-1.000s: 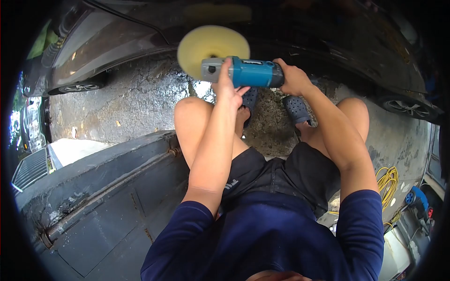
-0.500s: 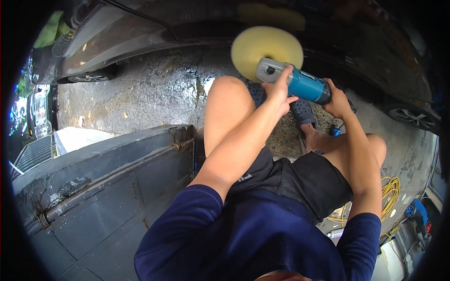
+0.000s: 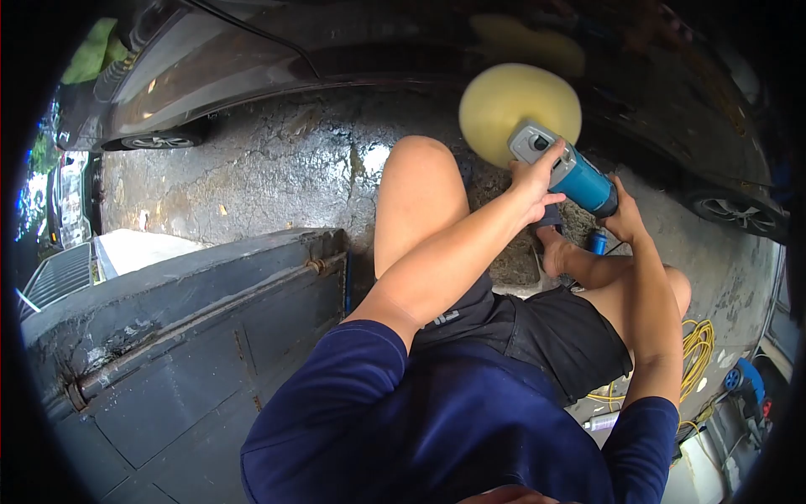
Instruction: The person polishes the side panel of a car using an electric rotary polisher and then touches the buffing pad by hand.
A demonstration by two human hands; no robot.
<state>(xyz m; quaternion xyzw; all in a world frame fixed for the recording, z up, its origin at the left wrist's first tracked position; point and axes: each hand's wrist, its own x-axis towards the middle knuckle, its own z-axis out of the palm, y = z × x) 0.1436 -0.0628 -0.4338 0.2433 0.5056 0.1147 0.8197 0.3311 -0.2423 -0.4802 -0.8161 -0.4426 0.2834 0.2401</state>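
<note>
A teal and grey car polisher with a round yellow foam pad is held in both my hands. My left hand wraps around the grey head end, just behind the pad. Around the dark rear end of the body, my right hand is closed. The pad looks blurred and is at the lower side of the dark car; whether it touches the paint I cannot tell.
A grey metal gate stands close on my left. Coiled yellow cord lies on the floor to my right, near a white bottle. A small blue object is by my foot. Car wheels flank the wet concrete.
Both hands have carried the polisher to the right and slightly down, toward me. Its pad has shifted right along the car's lower side.
</note>
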